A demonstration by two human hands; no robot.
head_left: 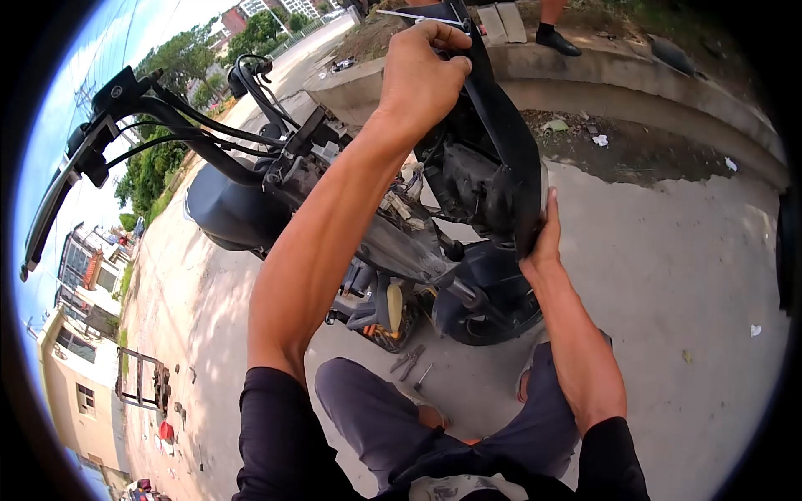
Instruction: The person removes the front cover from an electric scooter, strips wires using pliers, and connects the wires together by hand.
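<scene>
A black scooter front panel [506, 125], tilted with its hollow back toward me, stands ahead of the handlebar. My left hand [426, 75] is up at its top end, thumb and fingers closed in a pinch on the edge. A thin white strip [401, 14], like a zip tie, crosses just above those knuckles. Lower down, my right hand [545, 234] supports the panel's outer side, fingers pointing up along it and the thumb mostly hidden. Behind the panel is a dark headlight housing [472, 179]. Loose wires and connectors [405, 200] show in the scooter's opened front.
The handlebar [192, 146] with its brake lever [63, 196] reaches out on the left. Beneath the panel sits the front fender [489, 292]. Pliers [408, 361] and a small tool [424, 376] lie on the ground before my knees. A concrete curb [618, 79] runs behind, with another person's foot [558, 42] on it.
</scene>
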